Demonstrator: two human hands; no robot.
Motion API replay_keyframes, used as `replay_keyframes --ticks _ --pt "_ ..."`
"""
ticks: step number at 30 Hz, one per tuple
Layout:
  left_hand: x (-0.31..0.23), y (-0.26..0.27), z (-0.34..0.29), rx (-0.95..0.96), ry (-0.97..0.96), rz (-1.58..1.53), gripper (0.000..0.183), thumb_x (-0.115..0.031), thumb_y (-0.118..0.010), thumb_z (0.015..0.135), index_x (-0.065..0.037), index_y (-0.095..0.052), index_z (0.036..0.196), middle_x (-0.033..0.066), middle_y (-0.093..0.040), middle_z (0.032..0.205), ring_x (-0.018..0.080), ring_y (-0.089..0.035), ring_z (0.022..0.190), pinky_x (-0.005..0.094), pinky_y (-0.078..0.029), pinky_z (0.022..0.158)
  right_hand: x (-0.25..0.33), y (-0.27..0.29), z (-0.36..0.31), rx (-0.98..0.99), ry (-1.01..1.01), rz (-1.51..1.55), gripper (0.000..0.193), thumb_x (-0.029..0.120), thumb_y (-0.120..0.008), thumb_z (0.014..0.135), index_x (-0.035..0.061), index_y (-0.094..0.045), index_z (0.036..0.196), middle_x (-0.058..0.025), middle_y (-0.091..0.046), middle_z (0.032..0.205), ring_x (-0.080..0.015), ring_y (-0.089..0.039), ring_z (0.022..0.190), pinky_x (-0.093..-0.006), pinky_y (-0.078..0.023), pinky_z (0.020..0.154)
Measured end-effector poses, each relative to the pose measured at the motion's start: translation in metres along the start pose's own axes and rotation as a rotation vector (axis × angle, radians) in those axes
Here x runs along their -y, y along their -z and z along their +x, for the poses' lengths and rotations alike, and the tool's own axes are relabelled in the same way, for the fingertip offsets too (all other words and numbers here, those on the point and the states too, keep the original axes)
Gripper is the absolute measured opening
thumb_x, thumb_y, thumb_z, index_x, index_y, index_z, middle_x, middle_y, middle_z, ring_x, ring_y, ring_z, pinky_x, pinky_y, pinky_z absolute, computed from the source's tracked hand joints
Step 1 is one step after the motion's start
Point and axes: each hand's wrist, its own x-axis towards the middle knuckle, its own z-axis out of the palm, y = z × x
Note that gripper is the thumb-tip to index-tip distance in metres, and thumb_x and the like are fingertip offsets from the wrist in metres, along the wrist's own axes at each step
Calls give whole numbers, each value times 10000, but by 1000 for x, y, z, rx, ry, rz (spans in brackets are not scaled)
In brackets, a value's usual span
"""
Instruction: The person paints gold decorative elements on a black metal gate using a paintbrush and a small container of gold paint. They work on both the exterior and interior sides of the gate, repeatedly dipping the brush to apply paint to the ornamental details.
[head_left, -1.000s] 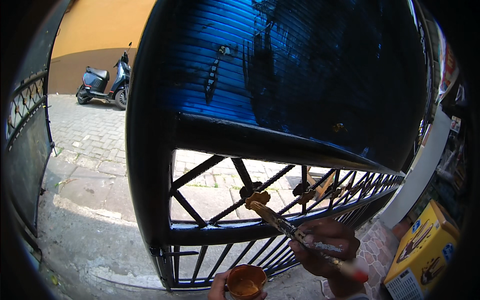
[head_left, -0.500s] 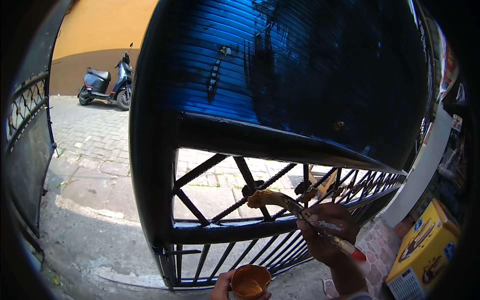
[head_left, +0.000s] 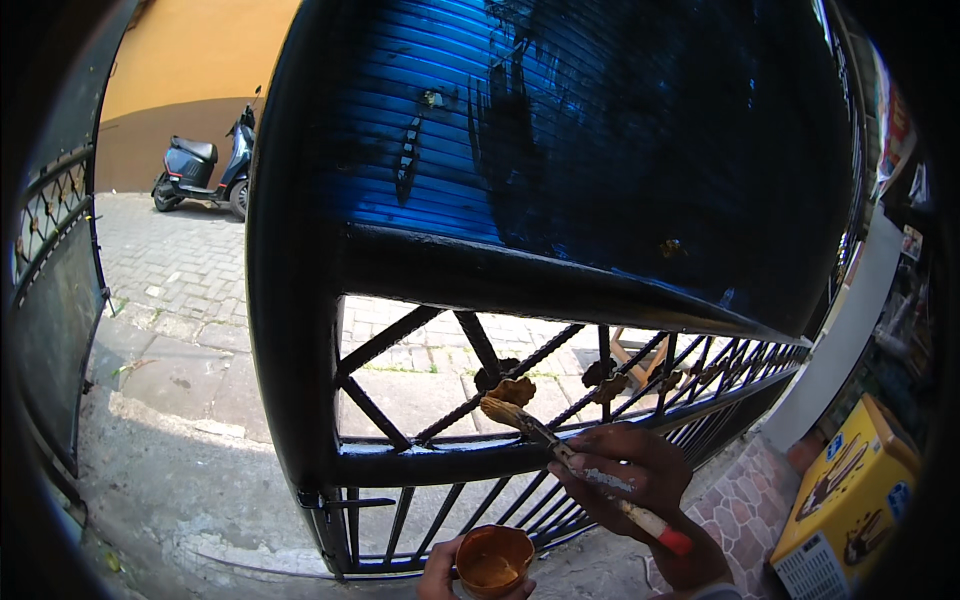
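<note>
My right hand (head_left: 627,479) grips a thin paintbrush (head_left: 575,462) with a red handle end. Its golden-brown bristle tip rests on a small flower ornament (head_left: 510,388) where the diagonal bars of a black metal gate (head_left: 300,340) cross. My left hand (head_left: 440,577) is at the bottom edge, mostly cut off, holding a small cup of golden-brown paint (head_left: 492,562) just below the gate's lower rail. The gate's upper half is a ribbed blue-black panel (head_left: 600,150). More gold ornaments (head_left: 605,380) sit on the bars to the right.
A parked scooter (head_left: 205,170) stands far left by an orange wall. Another dark gate leaf (head_left: 50,300) hangs at the left edge. A yellow box (head_left: 850,500) sits at the lower right. Paved ground lies beyond the bars.
The brush tip has shifted slightly on the flower ornament and my right hand has risen a little. The paint cup stays low in my left hand.
</note>
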Motion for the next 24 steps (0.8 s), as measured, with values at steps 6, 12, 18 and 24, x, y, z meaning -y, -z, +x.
replay_keyframes --ticks 6,12,18,24 --pt "2 -1 0 -2 -23 -6 591 -190 -914 707 -22 -626 1195 92 -677 1106 207 -660 1025 340 -507 912 5 12 -1 -44 23 -210 374 37 -857 754 104 -660 1064 -89 -668 969 -226 -729 828 -293 -617 646" --pt "5 -3 -2 13 -13 35 609 -184 -922 700 -26 -623 1207 95 -679 1117 207 -659 1036 344 -506 922 12 1 -11 189 167 -34 276 68 -839 759 119 -718 1002 -43 -643 959 -182 -722 847 -244 -635 631" --pt "4 -5 -2 15 5 1 610 -178 -921 704 -26 -620 1213 101 -677 1126 208 -654 1058 348 -508 928 -14 5 -2 -133 -150 -45 284 34 -844 787 44 -663 1005 -120 -703 953 -218 -742 819 -298 -626 623" --pt "3 -3 -2 13 13 -14 601 -173 -914 713 -28 -616 1215 95 -671 1129 205 -650 1066 344 -505 935 9 6 -12 104 164 -123 292 107 -844 777 119 -692 1026 -66 -673 1011 -204 -738 894 -252 -617 563"
